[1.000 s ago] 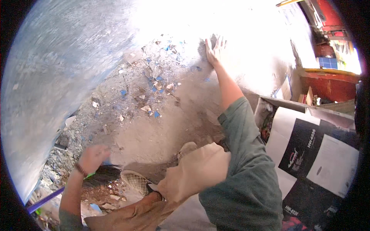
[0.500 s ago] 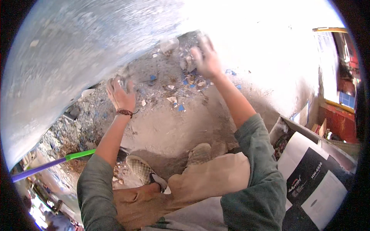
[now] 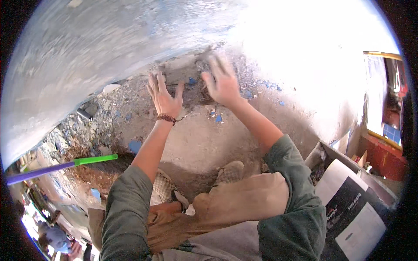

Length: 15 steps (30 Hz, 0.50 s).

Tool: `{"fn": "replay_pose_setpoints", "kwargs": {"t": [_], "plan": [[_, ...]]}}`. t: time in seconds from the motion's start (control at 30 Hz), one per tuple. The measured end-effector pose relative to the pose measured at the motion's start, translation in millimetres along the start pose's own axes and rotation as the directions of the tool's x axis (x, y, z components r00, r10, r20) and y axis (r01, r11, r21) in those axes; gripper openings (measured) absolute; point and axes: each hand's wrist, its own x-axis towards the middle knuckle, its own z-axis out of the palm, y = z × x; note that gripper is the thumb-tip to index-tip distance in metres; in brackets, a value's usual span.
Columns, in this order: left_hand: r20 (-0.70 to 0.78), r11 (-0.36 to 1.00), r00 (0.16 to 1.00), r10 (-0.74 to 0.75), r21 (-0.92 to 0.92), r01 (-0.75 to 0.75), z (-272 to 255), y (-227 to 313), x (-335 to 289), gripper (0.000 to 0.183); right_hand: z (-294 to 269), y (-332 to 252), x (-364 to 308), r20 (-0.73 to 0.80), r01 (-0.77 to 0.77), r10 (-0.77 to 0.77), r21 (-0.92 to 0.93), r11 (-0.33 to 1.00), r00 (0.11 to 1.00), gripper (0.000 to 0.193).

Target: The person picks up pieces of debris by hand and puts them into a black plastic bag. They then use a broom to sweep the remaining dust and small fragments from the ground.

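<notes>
My left hand (image 3: 166,99), with a braided bracelet (image 3: 167,118) at its wrist, is open, fingers spread over the dusty ground near the foot of the wall. Just right of it, my right hand (image 3: 225,87) is also open, its fingers stretched out and blurred, the thumb apart. Neither holds anything. Loose dirt and broken chips lie around both. A blue chip (image 3: 192,81) sits between the hands, and another blue chip (image 3: 218,118) lies below the right one. Whether the palms touch the dirt I cannot tell.
A pale, scuffed wall (image 3: 109,48) rises beyond the hands. At left a green and purple stick (image 3: 96,159) juts in over rubble. A box with a black and white printed panel (image 3: 344,213) stands at right. My checkered shoes (image 3: 230,171) are below.
My left hand has moved right and farther up, closer to my right hand. My right hand has come slightly left and down. The view has shifted, and several chips between the hands have moved or are covered.
</notes>
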Motion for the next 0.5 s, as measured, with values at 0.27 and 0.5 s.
{"fn": "replay_pose_setpoints", "kwargs": {"t": [0.27, 0.5], "plan": [[-0.280, 0.878, 0.864, -0.419, 0.118, 0.464, -27.7, -122.1, 5.9, 0.088, -0.5, 40.1, 28.2, -0.188, -0.151, 0.068, -0.472, 0.869, 0.980, 0.061], [-0.329, 0.792, 0.759, -0.562, 0.050, 0.608, -54.8, -164.3, 36.7, 0.100, 25.7, -28.4, 1.1, 0.133, -0.039, 0.004, 0.263, 0.964, 0.991, 0.065]]}}
